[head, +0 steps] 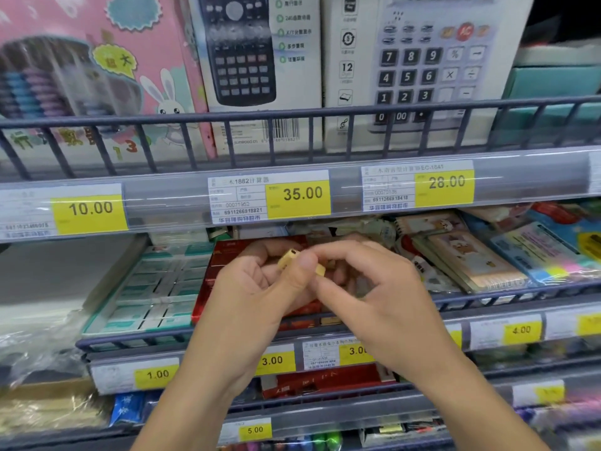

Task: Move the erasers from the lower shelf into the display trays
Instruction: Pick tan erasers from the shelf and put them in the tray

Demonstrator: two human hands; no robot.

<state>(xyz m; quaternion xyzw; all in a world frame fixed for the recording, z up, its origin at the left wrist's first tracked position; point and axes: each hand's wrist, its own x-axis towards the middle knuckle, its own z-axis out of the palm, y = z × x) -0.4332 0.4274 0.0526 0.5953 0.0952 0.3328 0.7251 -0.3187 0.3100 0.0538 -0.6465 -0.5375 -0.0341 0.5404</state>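
Far left, upper shelf: we see a pink boxed toy with a rabbit print (97, 76), and under it a yellow 10.00 price tag (91, 211).

Below that, on the middle shelf, a teal display tray (97, 315) holds rows of white-and-teal erasers (153, 288) lying flat in a grid. A 1.00 price tag (156, 374) sits on the rail beneath it.

Centre, top: a scientific calculator box (253, 60) stands behind the wire rail, with a 35.00 price tag (300, 195) under it.

Centre, middle shelf: a red display tray (208, 288) sits just beside the teal one, mostly hidden behind the hands. Our left hand (257, 284) is raised in front of it, fingers curled, thumb pressed onto a small yellow eraser (287, 258). A second yellow eraser (320, 271) touches the first. Our right hand (367, 288) meets the left, its fingertips pinching at the same pair of erasers. Both grips are narrow and closed on the erasers, which are held in the air above the red tray, not resting in it.

Right of centre, top: a desktop calculator box (429, 66) with a 28.00 price tag (445, 183).

Right, middle shelf: small notebooks (468, 258) with cartoon covers lie stacked, next to plastic-wrapped packs (546, 255). A 4.00 price tag (520, 330) hangs below.
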